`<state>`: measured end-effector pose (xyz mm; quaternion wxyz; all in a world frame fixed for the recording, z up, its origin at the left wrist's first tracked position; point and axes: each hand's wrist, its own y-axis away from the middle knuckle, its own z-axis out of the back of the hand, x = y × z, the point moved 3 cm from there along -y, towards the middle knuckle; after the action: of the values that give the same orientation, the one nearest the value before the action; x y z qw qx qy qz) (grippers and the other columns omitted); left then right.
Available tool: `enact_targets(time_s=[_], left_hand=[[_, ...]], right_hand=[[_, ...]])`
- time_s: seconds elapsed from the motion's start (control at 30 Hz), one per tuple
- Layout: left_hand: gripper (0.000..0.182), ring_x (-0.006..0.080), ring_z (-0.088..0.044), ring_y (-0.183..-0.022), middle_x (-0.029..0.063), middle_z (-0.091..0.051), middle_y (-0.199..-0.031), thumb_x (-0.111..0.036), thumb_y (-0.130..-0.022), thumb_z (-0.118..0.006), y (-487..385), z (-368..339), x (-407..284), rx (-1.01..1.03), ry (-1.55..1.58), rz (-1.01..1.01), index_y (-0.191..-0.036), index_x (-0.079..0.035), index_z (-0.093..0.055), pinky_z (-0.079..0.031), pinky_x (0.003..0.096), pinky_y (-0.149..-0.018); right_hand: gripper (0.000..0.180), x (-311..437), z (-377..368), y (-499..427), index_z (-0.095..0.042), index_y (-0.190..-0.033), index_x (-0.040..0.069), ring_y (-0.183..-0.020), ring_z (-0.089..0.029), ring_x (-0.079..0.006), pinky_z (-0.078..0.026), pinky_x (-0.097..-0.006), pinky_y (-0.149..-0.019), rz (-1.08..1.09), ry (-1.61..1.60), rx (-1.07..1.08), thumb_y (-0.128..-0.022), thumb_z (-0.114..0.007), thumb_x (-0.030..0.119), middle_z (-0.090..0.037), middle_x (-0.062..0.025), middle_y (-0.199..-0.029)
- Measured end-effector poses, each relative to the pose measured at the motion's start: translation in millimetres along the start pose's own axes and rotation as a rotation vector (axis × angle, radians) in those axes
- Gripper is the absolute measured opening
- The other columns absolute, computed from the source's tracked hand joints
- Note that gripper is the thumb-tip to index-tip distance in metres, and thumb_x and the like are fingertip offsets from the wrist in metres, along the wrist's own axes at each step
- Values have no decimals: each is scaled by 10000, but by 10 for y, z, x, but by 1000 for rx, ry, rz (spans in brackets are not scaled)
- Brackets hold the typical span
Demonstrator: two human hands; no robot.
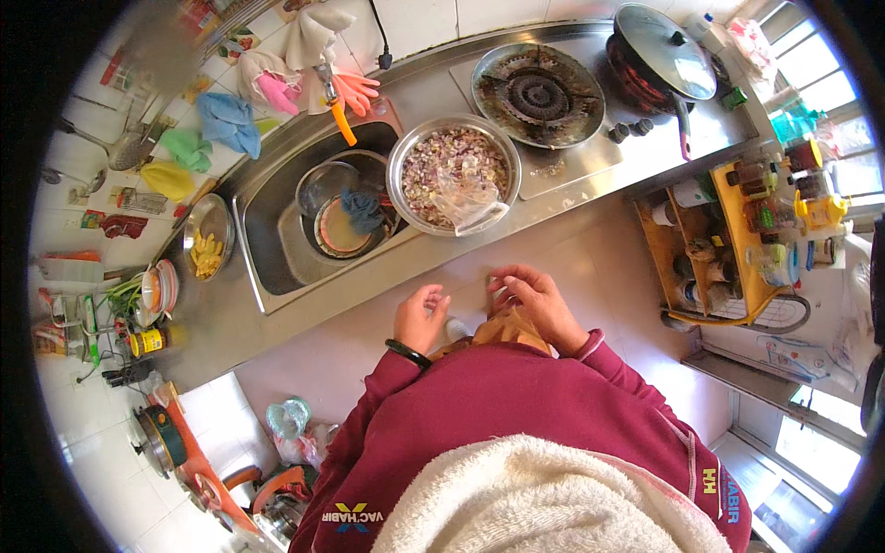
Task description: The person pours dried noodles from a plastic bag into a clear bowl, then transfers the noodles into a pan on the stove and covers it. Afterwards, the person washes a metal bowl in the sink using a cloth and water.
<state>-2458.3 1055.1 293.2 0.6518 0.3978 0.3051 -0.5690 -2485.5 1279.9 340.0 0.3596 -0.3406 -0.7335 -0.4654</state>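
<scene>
Both hands hang in front of my body, below the counter's edge. My left hand (422, 318) has loosely curled fingers and holds nothing that I can see; a dark bangle (408, 354) circles that wrist. My right hand (539, 307) is half curled near the brown cloth (510, 328) at my waist; its palm side is hidden. On the counter ahead stands a steel bowl (515, 181) of chopped purple-and-white pieces, with a crumpled clear plastic bag (464, 195) on top. Left of it, the sink (266, 259) holds bowls and a blue mesh scrubber (361, 209).
A gas burner (538, 95) and a lidded wok (664, 52) with a handle over the counter stand at right. The orange-tipped faucet (340, 117) overhangs the sink. A steel bowl (225, 214) with yellow pieces sits left. A jar-filled shelf (750, 263) stands right.
</scene>
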Motion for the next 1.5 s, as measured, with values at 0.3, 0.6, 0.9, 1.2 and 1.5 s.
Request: enact_targets(time_s=[0.3, 0.6, 0.9, 1.2, 1.5], left_hand=[[293, 93, -560, -670, 19, -616, -750, -219, -834, -728, -449, -274, -223, -79, 9, 129, -1016, -5, -645, -473, 252, -625], [288, 147, -553, -558, 45, -581, -628, -231, -782, -762, -819, -339, -293, -277, -244, 22, -961, -35, -652, -456, 298, -545], [150, 199, -569, -553, 78, -586, -638, -143, -767, -736, -986, -343, -312, -345, -291, -50, -864, -53, -665, -454, 324, -535], [69, 214, -598, -561, 68, -607, -655, -74, -753, -679, -1024, -348, -346, -366, -83, 16, -761, -59, -612, -454, 335, -544], [78, 184, -585, -539, 76, -591, -632, -31, -746, -672, -947, -264, -519, -383, 2, -4, -751, -36, -594, -450, 305, -523]], right_hand=[[278, 327, 399, -295, -587, -1161, -6, -781, -554, -103, -484, -249, -708, -4, 15, 2, -966, -487, 165, -650, -52, -974], [275, 400, 604, -585, -588, -1161, -32, -819, -573, -121, -484, -273, -767, 81, 322, -4, -970, -491, 141, -651, -58, -950], [222, 578, 516, -824, -630, -1060, -27, -793, -639, -262, -502, -342, -709, 273, 694, 47, -890, -553, 92, -650, -174, -922], [248, 572, 324, -985, -616, -1098, -42, -932, -637, -314, -505, -359, -802, 363, 829, 204, -874, -548, 41, -631, -203, -1062], [374, 544, 71, -1065, -539, -1156, -52, -1093, -539, -363, -459, -410, -928, 744, 1139, 278, -788, -562, 14, -574, -198, -1149]])
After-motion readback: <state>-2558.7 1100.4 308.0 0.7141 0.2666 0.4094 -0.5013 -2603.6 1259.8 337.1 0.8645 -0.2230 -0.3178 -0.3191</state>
